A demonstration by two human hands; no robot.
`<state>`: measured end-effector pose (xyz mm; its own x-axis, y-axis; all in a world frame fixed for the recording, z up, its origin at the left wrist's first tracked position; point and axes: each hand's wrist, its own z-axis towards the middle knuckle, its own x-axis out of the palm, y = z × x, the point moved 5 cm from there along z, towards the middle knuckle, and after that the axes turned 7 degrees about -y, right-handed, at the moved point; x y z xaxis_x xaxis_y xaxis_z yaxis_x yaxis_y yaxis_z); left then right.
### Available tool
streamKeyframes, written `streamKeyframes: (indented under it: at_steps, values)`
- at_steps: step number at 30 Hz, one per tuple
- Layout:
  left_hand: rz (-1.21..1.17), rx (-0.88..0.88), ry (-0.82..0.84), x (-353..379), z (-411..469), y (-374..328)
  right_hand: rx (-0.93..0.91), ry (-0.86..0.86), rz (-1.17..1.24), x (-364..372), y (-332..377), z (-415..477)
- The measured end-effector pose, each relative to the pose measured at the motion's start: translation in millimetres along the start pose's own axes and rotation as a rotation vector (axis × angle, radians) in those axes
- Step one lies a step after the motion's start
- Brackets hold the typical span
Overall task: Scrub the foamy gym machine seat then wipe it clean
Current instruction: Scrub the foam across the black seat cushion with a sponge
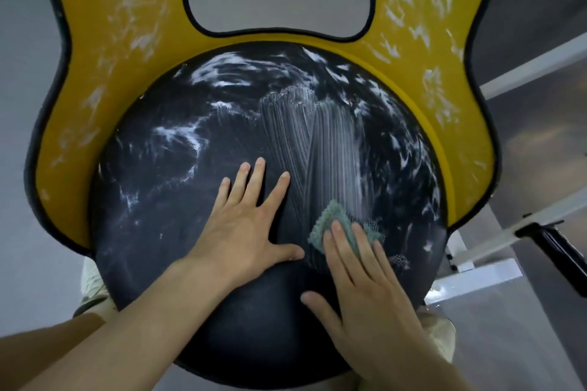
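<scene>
One green sponge (328, 218) lies pinned under the right grip (374, 301), on the seat (165, 232).

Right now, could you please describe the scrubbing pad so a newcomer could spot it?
Find the round black seat streaked with white foam. Toward its right side, the right hand presses a small pad, the only green thing there.

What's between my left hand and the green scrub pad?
Only a narrow strip of black seat streaked with thin foam, in the head view. The left hand lies flat; the right hand presses the green scrub pad.
</scene>
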<state>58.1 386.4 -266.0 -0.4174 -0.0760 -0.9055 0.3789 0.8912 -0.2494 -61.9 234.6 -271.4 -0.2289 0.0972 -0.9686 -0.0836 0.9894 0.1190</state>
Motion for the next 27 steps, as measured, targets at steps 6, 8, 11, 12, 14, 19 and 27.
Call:
streamKeyframes:
  at_steps: [6, 8, 11, 12, 14, 19, 27]
  values:
    - [0.048, 0.043, 0.016, 7.0, -6.1, -13.6, 0.005, 0.007, -0.052, -26.8, -46.4, 74.4]
    - [0.06, 0.05, 0.018, 7.0, -6.0, -15.1, 0.063, -0.009, -0.079, -37.1, -66.7, 118.7]
    - [0.061, 0.055, 0.027, 6.2, -4.7, -17.3, 0.143, 0.015, 0.002, -51.4, -81.9, 163.3]
    - [0.063, 0.059, 0.03, 6.1, -3.8, -17.9, 0.164, 0.014, 0.03, -52.9, -81.9, 166.6]
    - [0.068, 0.066, 0.027, 6.0, -2.2, -19.1, 0.194, -0.011, 0.063, -54.2, -74.5, 155.4]
    - [0.045, 0.072, 0.006, 7.5, -1.7, -17.0, 0.133, -0.026, 0.079, -25.6, -19.7, 45.7]
    - [0.02, 0.065, -0.016, 10.4, -0.4, -15.2, 0.073, 0.043, 0.035, -19.2, -25.2, 39.5]
